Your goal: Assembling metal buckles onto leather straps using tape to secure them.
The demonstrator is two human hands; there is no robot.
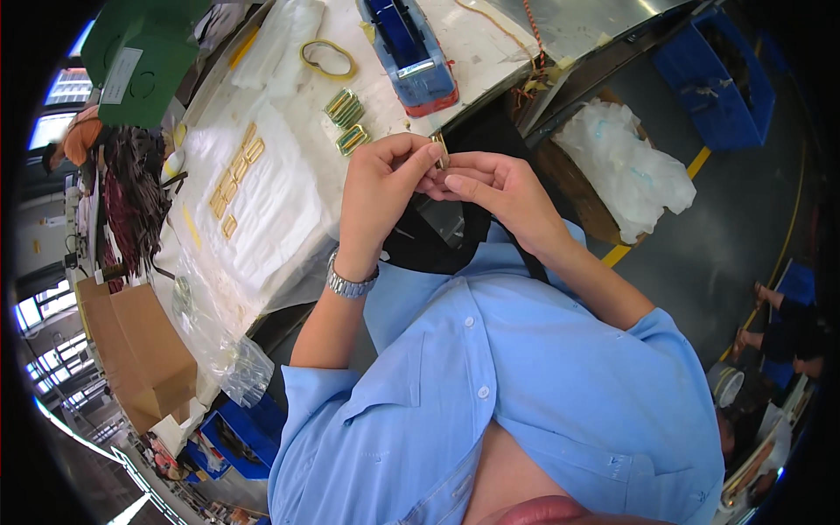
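Pinching a small, gold-coloured metal piece (440, 150) between thumb and forefinger, the person in the light blue button-up shirt (542, 350) works just above the lap, beside the bench edge. The left hand (394, 171), with a silver link watch (350, 276) at its wrist, has its fingertips closed on that piece. The right hand (499, 185) comes in from the other side, fingers half curled and nearly together at the lower end; from here I cannot tell whether they grip it or only steady it.

To do this well, I would keep the left pinch light and on the rim, let the right fingertips support from below, and turn the piece slowly so the shiny face takes no scratches or smudges.

Just past the hands, on the pale bench (472, 54), lie two small stacks of gold rectangular frames with green between them, the nearer one (353, 140) and the larger one (344, 107). Left of these, gold-coloured frames (234, 175) sit in a line on soft white sheeting (280, 192). Farther along rest a yellow-edged tape roll (328, 59) and a blue tape dispenser (420, 79).
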